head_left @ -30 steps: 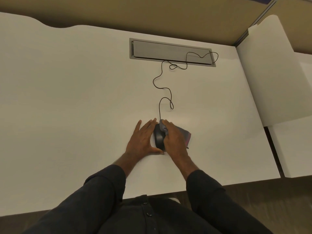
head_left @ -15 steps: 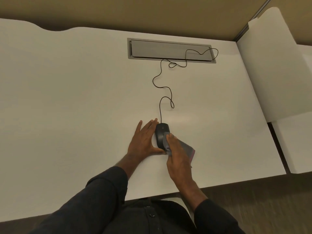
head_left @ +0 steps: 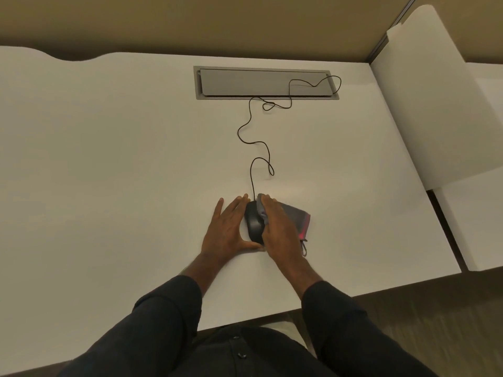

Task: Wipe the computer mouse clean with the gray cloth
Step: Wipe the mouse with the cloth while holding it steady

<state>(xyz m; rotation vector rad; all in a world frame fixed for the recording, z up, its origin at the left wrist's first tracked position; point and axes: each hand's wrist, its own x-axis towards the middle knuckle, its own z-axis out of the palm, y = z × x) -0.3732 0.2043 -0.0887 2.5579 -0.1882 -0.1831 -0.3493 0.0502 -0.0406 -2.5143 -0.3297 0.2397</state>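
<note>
A black wired computer mouse (head_left: 253, 223) lies on the white desk (head_left: 109, 172) near its front edge. My left hand (head_left: 227, 229) rests flat against the mouse's left side, thumb curled behind its rear, bracing it. My right hand (head_left: 280, 229) presses the gray cloth (head_left: 295, 217) onto the right side and front of the mouse. The cloth has a red edge and spreads out on the desk to the right of my hand. The right part of the mouse is hidden under cloth and fingers.
The mouse's black cable (head_left: 254, 148) snakes away over the desk to a gray cable hatch (head_left: 265, 83) at the back. A white side panel (head_left: 424, 110) rises on the right. The desk's front edge lies just below my forearms.
My right hand with the cloth slid back toward me off the mouse's rear, then forward again to its front right. My left hand stayed against the mouse.
</note>
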